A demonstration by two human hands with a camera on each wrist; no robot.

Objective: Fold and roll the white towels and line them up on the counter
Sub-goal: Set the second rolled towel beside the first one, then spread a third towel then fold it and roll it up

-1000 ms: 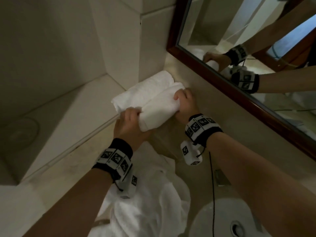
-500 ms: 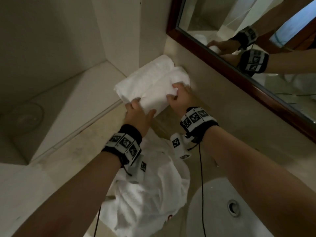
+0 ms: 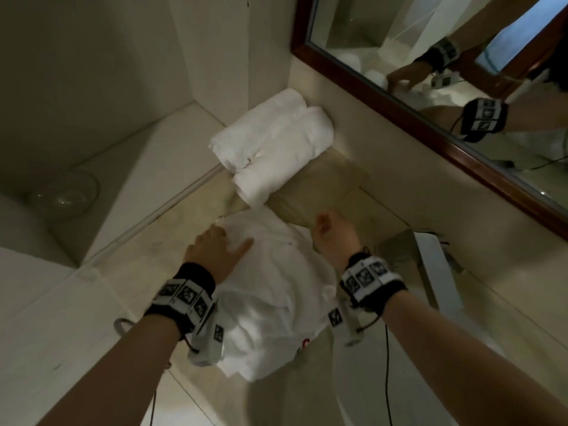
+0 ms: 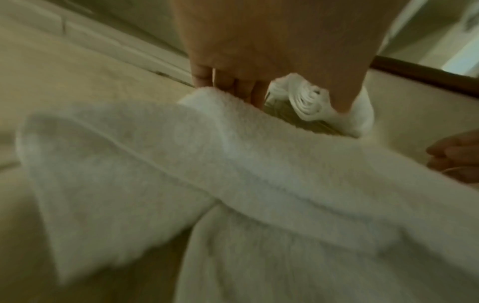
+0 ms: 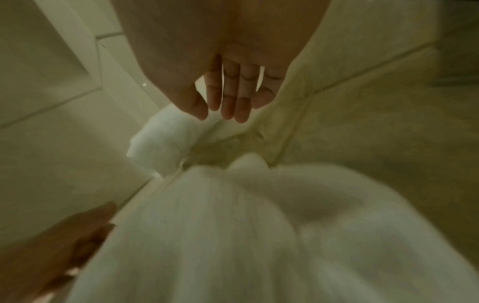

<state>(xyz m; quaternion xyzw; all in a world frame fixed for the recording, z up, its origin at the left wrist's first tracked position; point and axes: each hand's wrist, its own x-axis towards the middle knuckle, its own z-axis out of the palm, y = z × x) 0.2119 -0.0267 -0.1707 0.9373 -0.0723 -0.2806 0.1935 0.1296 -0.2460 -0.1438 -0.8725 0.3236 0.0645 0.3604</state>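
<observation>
Two rolled towels (image 3: 270,149) lie side by side, touching, at 12 o'clock on the tabletop (image 3: 335,192), tucked into the corner under the mirror (image 3: 430,96). Loose towel (image 3: 276,290) sits crumpled at 6 o'clock, just short of the nearer roll.

Left hand (image 3: 215,250) rests on the loose towel's far-left edge; its fingers (image 4: 225,82) are straight and close together, tips on the terry hem, no pinch visible. Right hand (image 3: 335,238) hovers at the towel's right edge; right wrist view shows its fingers (image 5: 233,98) extended, pressed together, holding nothing.

Risks, as I judge them: the loose towel is bunched with overlapping layers, so grabbing a wrong edge would give a lopsided fold and a roll that won't match the others. Dragging it toward 12 o'clock could bump the nearer roll, whose end already hangs a little forward, and loosen it. The sink basin (image 3: 368,379) at 5 o'clock is close; a trailing corner could drop in.

Versus earlier: half a second ago both hands were gripping the nearer roll at 12 o'clock; now they have let go, pulled back to 6 o'clock, and sit on the loose towel. Rolls stayed put.
</observation>
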